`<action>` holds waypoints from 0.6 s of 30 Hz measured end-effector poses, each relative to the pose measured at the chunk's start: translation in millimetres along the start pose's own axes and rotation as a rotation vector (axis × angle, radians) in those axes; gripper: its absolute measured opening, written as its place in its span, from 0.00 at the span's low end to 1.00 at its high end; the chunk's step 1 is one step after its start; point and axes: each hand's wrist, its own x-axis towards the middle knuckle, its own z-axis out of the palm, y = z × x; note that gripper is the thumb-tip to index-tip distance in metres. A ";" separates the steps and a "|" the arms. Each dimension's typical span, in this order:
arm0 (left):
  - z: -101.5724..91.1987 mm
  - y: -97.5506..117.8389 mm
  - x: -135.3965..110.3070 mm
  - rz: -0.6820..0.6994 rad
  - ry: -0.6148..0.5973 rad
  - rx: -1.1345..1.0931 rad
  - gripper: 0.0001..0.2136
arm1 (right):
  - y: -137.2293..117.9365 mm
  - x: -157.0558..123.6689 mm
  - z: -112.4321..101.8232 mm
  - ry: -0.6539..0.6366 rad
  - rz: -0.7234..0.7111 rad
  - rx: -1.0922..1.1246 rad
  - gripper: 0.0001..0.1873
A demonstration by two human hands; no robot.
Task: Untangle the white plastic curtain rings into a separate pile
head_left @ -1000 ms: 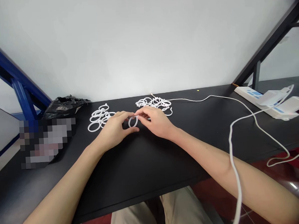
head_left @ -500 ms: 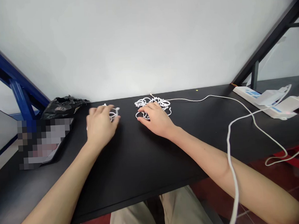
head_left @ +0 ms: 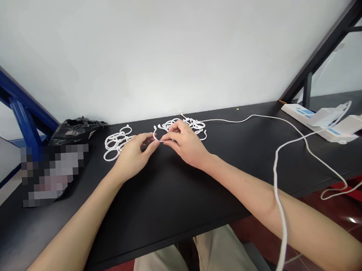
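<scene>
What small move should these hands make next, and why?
Probably bend the white ring closed: its upper end looks free, the left hand and right hand both grip its lower curve, and the rings farther left look closed.

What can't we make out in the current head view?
Head view, all items:
Held white ring: gripped stretch, covered by the fingers.
Left ring cluster: right side, behind the left hand.
Right ring pile: near part, behind the right hand; no exact count.
White cable: one end, cut off by the bottom edge.
Power strip: markings too small.
</scene>
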 end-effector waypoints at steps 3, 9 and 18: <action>-4.8 4.2 0.4 -0.089 -0.046 -0.288 0.23 | -3.5 0.3 1.7 0.020 0.015 0.163 0.08; -10.1 10.2 -1.4 -0.070 -0.127 -0.548 0.21 | -6.6 -0.6 9.5 0.087 -0.016 0.361 0.05; -1.7 4.1 -2.5 0.149 0.030 0.022 0.22 | -9.6 -0.2 5.8 0.043 0.212 0.457 0.12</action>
